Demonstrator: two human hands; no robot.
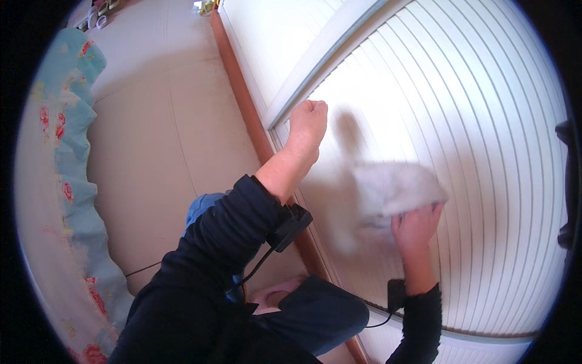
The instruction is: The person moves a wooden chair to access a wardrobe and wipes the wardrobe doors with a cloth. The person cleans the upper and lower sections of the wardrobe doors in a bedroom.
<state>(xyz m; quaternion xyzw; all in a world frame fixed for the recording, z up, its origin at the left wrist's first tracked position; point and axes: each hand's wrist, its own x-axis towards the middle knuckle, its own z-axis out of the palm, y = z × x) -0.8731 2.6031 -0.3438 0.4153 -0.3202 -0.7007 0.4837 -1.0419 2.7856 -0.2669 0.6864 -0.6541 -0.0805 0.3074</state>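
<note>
A crumpled white cloth (pixel 397 185), slightly blurred, lies against the white ribbed panel (pixel 485 139). My right hand (pixel 418 227) is closed on its lower right part, pressing it to the ribs. My left hand (pixel 308 124) is raised in a fist in front of the panel's lower left, close to the metal frame strip (pixel 336 45). Nothing sticks out of that fist, though its inner side is turned away. Dark shadows fall on the panel beside the cloth. Both forearms wear dark sleeves, each with a small black box and a cable at the wrist.
A reddish-brown sill (pixel 233 91) runs along the panel's foot beside the pale tiled floor (pixel 151 133). On the left hangs a teal and white flowered cloth (pixel 66 151) with a ruffled edge. Several shoes (pixel 100 15) stand at the far left. My bent legs and a pink slipper (pixel 279 294) are below.
</note>
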